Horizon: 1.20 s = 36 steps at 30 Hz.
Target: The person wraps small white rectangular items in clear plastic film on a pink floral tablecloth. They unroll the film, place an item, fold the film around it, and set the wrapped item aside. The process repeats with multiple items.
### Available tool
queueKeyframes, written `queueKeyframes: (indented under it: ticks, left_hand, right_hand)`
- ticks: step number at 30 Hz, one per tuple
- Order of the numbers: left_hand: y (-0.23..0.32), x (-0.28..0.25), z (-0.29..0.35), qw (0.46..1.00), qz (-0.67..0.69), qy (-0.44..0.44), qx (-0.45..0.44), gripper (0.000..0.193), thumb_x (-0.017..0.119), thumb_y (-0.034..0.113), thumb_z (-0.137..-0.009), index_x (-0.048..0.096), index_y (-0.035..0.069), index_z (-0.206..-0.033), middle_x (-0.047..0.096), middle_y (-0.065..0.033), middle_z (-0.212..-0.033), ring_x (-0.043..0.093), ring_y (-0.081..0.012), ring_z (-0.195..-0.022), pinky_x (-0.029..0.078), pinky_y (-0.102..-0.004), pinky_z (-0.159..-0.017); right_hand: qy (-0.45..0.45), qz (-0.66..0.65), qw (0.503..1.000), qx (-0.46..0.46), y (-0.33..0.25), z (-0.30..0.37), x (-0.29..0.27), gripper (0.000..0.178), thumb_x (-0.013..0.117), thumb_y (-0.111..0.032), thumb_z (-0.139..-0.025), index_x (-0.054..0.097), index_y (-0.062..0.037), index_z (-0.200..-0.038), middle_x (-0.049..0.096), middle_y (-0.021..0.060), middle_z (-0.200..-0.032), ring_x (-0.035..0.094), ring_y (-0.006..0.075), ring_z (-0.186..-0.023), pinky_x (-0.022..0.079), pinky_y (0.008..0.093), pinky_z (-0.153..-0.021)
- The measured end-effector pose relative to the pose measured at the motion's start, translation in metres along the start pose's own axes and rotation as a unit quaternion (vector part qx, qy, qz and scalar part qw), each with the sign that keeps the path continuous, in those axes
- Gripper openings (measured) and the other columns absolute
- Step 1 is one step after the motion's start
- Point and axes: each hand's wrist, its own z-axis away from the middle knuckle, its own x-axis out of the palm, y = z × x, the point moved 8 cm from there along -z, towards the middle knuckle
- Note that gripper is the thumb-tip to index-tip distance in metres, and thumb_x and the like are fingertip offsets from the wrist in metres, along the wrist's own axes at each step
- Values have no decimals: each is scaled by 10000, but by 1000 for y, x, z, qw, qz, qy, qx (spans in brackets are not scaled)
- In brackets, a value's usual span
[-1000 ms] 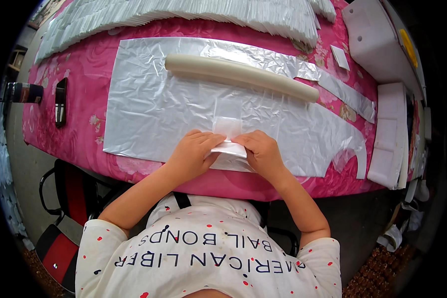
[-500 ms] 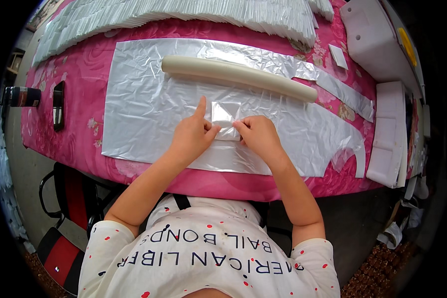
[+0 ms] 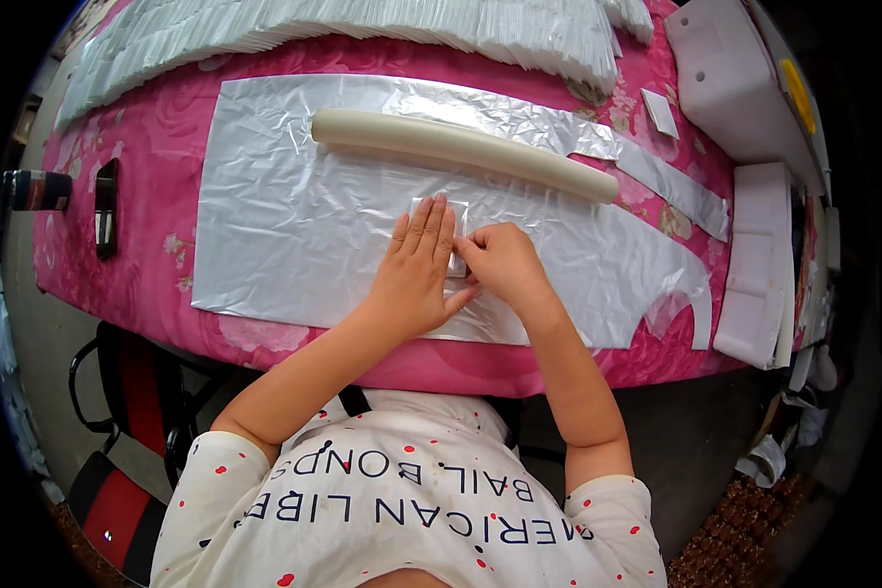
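A small folded packet of shiny silvery-white plastic [image 3: 462,218] lies on a large silvery plastic sheet [image 3: 274,216]. My left hand [image 3: 415,269] is laid flat over most of the packet, fingers extended and close together, thumb out to the right. At the packet's right edge, my right hand [image 3: 505,263] has thumb and forefinger pinched on it; the other fingers are curled under. The left palm hides much of the packet. Just beyond the hands, a long beige tube [image 3: 461,152] rests across the sheet.
Stacked rows of white folded packets [image 3: 363,24] line the far side of the pink floral cloth [image 3: 147,216]. A single white packet [image 3: 660,113] lies far right, near white foam boxes [image 3: 755,265]. A phone [image 3: 107,209] and a dark jar [image 3: 39,190] sit at left.
My left hand has moved from the packet's left edge, forefinger pointing, to lying flat across it. My right hand stays pinched at the right edge. The view has shifted slightly.
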Motion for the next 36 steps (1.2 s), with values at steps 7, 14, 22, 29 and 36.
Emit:
queueKeyframes:
  ticks: [7, 14, 22, 29, 36]
  left_hand:
    - [-5, 9, 3, 1000, -9, -14, 16, 1120, 618, 615, -671, 123, -92, -1385, 113, -258, -1460, 55, -371, -1378, 41, -468, -1109]
    - [-6, -11, 13, 998, 53, 37, 26, 997, 613, 501, -735, 110, -34, -1409, 103, -257, -1462, 68, -376, -1375, 44, -477, -1101]
    - [-42, -29, 142, 836, 493, -14, -240, 293, 519, -14, -853, 532, -43, -1145, 638, -140, -1044, 620, -188, -970, 476, -259, -836]
    - [-70, 9, 270, 516, 643, 47, -564, 242, 526, 195, -920, 563, -19, -1026, 629, -128, -1019, 622, -195, -909, 516, -282, -762]
    - [-81, -8, 257, 696, 519, 41, -495, 127, 530, 77, -864, 597, -29, -845, 638, -81, -795, 627, -161, -676, 510, -267, -586]
  right_hand:
    - [83, 125, 987, -49, -15, 23, -12, 228, 651, -249, -730, 613, -34, -663, 613, 96, -613, 600, 252, -592, 466, 357, -577]
    - [168, 272, 927, -199, -37, 49, -16, 242, 700, -213, -689, 575, -48, -815, 601, 87, -823, 591, 251, -767, 471, 385, -645]
    - [142, 237, 872, -405, -71, 16, 48, 611, 603, -350, -806, 425, -9, -1281, 371, 202, -1350, 328, 344, -1264, 252, 441, -1048]
    - [52, 149, 906, -394, -84, 63, 148, 665, 498, -406, -863, 321, 9, -1352, 220, 196, -1451, 176, 328, -1357, 132, 440, -1097]
    - [-161, 92, 876, -446, -100, 119, 205, 678, 529, -334, -850, 270, 13, -1372, 234, 187, -1446, 143, 330, -1368, 100, 473, -1102]
